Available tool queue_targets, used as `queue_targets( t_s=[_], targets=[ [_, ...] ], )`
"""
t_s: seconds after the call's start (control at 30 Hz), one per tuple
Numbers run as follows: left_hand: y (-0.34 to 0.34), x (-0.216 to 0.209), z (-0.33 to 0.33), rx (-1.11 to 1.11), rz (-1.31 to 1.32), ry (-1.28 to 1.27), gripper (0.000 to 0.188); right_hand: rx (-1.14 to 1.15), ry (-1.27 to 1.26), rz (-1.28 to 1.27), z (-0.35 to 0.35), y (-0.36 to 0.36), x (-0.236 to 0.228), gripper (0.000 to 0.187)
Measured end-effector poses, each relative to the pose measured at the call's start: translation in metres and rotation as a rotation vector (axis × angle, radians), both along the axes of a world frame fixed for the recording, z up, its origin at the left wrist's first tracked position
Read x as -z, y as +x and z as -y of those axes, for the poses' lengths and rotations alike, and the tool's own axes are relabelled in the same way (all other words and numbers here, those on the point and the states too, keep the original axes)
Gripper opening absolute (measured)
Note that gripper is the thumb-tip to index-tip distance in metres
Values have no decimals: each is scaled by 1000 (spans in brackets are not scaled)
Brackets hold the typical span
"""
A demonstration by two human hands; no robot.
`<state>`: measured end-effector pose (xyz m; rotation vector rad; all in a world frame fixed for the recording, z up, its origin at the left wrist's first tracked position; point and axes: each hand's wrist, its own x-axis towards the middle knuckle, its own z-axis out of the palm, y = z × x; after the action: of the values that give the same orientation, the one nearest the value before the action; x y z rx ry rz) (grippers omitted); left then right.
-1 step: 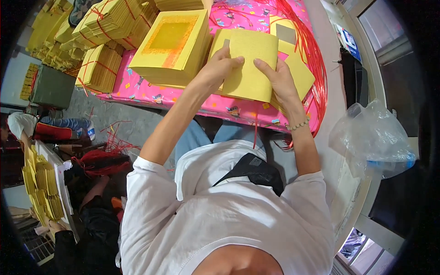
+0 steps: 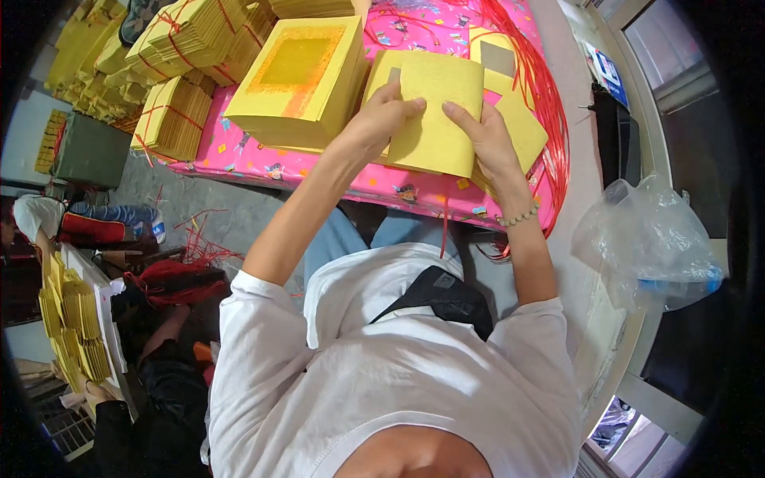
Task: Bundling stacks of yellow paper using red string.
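Observation:
Between my two hands is a sheet of yellow paper (image 2: 437, 119), its blank side facing up, bent upright in a soft curve. My left hand (image 2: 386, 113) grips its left edge, thumb on top. On the other edge, my right hand (image 2: 486, 137) pinches the paper, its thumb lying on the face and the other fingers mostly behind. More yellow sheets (image 2: 522, 135) lie beneath and to the right, one with a grey patch. Close by on the left stands a thick stack of yellow paper (image 2: 343, 95), its top sheet bearing an orange-bordered square.
A pink patterned cloth (image 2: 366, 182) covers the table. Red plastic strings (image 2: 554, 159) hang over its right side. Tied yellow bundles (image 2: 171, 119) stand at the left. A clear plastic bag (image 2: 657, 231) sits at the right. Other people work at the lower left beside a white table (image 2: 100, 295).

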<state>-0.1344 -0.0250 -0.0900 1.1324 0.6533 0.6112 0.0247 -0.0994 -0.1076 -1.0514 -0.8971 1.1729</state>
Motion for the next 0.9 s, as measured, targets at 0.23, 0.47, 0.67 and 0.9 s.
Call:
queue_targets(
  t_s=[0.23, 0.47, 0.67, 0.9],
  targets=[
    [6, -3, 1, -32, -53, -69, 26, -25, -86, -179, 0, 1, 1, 34],
    [6, -5, 18, -89, -9, 17, 33, 12, -24, -17, 9, -1, -2, 36],
    [8, 7, 47, -248, 256, 309, 28, 120, 135, 197, 34, -11, -9, 36],
    [6, -2, 68, -257, 289, 373, 32, 143, 226, 159, 52, -18, -10, 36]
  ],
)
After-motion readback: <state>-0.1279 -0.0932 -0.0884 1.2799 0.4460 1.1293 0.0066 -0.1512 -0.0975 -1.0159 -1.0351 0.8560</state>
